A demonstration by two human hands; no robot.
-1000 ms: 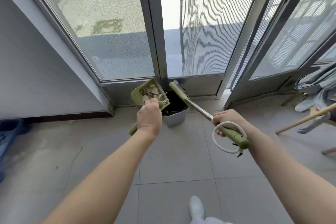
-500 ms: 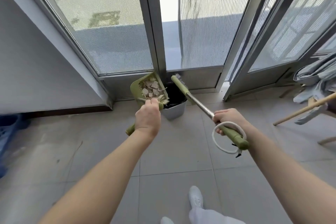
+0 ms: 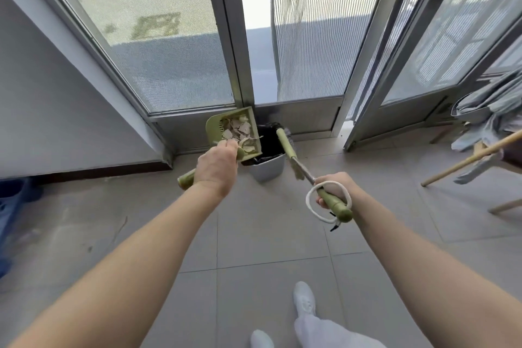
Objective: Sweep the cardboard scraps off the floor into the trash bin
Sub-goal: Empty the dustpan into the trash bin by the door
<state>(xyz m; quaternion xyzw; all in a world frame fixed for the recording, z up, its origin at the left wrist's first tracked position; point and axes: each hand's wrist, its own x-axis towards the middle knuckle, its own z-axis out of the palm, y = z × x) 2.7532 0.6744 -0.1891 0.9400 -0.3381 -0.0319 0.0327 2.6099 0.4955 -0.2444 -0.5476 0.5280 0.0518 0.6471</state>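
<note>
counts: we see 1 dustpan, 1 broom, 1 trash bin
left hand: grips dustpan handle
right hand: grips broom handle

An olive-green dustpan of tan cardboard scraps, matching green broom, black-lined grey trash bin, grey tiled floor.

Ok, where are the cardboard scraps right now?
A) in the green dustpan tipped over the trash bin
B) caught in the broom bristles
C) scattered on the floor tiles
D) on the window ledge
A: the cardboard scraps lie in the dustpan, which the left hand holds tilted over the rim of the trash bin, while the right hand grips the broom.
</note>
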